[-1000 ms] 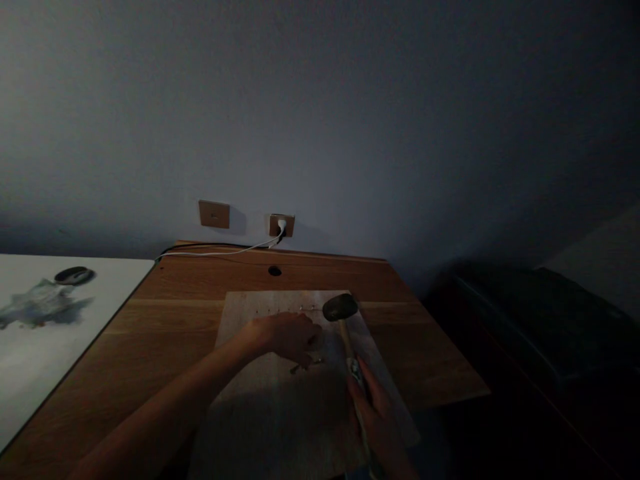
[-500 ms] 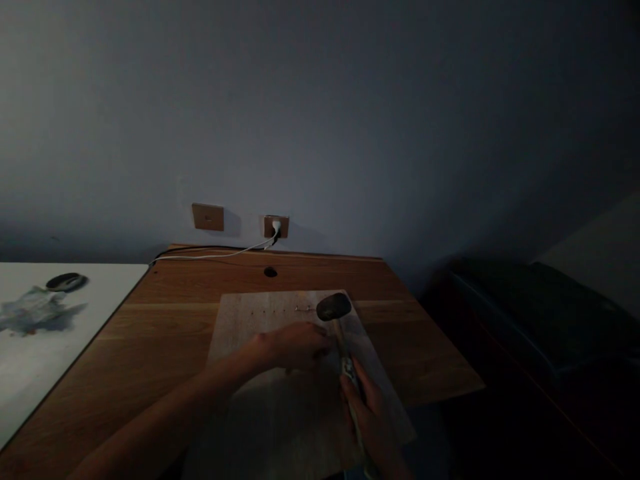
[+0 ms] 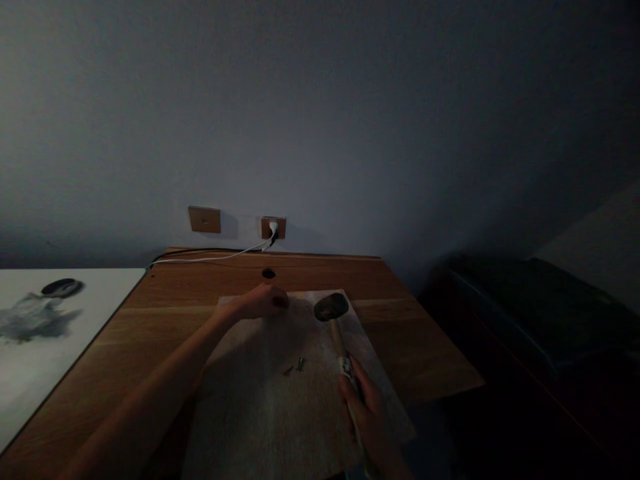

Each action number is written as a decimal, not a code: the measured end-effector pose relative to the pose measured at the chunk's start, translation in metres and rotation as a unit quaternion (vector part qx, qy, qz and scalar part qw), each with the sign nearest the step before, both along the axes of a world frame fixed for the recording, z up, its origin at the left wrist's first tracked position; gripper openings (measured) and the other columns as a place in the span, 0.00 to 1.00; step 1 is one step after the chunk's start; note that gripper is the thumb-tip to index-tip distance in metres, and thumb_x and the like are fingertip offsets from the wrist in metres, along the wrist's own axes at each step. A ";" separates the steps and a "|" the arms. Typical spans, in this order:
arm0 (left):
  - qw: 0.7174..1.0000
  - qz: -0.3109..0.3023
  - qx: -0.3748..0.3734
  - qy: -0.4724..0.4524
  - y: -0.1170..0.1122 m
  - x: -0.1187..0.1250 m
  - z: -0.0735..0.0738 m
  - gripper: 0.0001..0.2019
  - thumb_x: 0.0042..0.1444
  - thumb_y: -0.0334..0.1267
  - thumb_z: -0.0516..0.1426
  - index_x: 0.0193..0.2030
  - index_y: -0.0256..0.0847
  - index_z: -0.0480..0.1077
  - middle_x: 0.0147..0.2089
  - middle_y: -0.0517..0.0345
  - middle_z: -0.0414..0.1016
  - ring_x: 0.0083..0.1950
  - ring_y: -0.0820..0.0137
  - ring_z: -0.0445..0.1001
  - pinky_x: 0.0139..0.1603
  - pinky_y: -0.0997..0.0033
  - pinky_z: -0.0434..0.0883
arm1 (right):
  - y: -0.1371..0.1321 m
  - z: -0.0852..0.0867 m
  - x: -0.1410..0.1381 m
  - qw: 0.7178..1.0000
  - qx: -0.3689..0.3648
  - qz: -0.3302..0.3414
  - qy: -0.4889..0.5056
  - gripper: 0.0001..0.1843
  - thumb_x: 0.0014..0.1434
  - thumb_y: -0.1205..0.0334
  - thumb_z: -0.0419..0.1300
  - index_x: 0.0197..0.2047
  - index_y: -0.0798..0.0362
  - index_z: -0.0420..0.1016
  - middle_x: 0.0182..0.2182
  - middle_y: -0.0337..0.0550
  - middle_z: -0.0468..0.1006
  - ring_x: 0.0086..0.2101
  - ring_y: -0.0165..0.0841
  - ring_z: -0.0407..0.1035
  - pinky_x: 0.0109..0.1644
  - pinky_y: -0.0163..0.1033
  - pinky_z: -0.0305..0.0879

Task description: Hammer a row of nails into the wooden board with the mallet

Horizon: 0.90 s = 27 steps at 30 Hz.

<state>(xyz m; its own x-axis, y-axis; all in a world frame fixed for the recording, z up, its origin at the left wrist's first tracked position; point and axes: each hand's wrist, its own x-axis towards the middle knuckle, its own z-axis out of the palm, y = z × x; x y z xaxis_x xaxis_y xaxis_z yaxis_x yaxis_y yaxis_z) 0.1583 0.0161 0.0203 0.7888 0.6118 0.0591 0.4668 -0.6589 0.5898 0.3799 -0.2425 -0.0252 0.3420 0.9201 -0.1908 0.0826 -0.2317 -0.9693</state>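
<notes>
My right hand (image 3: 364, 410) is closed around the wooden handle of a mallet (image 3: 332, 307), whose dark, rounded head is raised over the far right of a pale wooden board (image 3: 250, 413). At the board's far edge my left hand (image 3: 265, 301) has its fingers curled down toward the surface. Whatever may be between those fingers is too hidden and dark to make out. Two small screws lie near the middle of the board: a silvery screw (image 3: 300, 364) and a brownish screw (image 3: 288, 371). My left hand covers the far-edge strip where small holes or fasteners stood in a row.
Under the board is a wooden desk (image 3: 425, 353) with a cable hole (image 3: 269, 273). White and black cables (image 3: 215, 257) run to a wall socket (image 3: 273, 228). To the left, a white surface (image 3: 30, 380) bears a crumpled, translucent bag (image 3: 40, 317) and a dark oval object (image 3: 63, 287).
My left hand has moved from the middle of the board to its far left edge, uncovering the screws. The mallet in my right hand has hardly moved.
</notes>
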 end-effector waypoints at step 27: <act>1.000 0.005 0.005 -0.030 -0.001 0.004 -0.012 0.12 0.48 0.25 0.59 0.37 0.40 0.81 0.39 0.57 0.82 0.39 0.68 0.79 0.43 0.76 0.71 | 0.001 -0.003 0.001 1.000 0.000 0.019 -0.019 0.43 0.62 0.35 0.58 0.70 0.57 0.62 0.20 0.29 0.63 0.15 0.24 0.54 0.14 0.28 0.55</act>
<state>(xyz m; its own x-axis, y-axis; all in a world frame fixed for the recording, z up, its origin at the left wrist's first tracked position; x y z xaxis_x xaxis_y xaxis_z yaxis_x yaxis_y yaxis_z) 0.1623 0.0149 0.0087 0.7771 0.6194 0.1112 0.4385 -0.6597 0.6103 0.3813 -0.2419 -0.0277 0.3139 0.9325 -0.1786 0.1276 -0.2279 -0.9653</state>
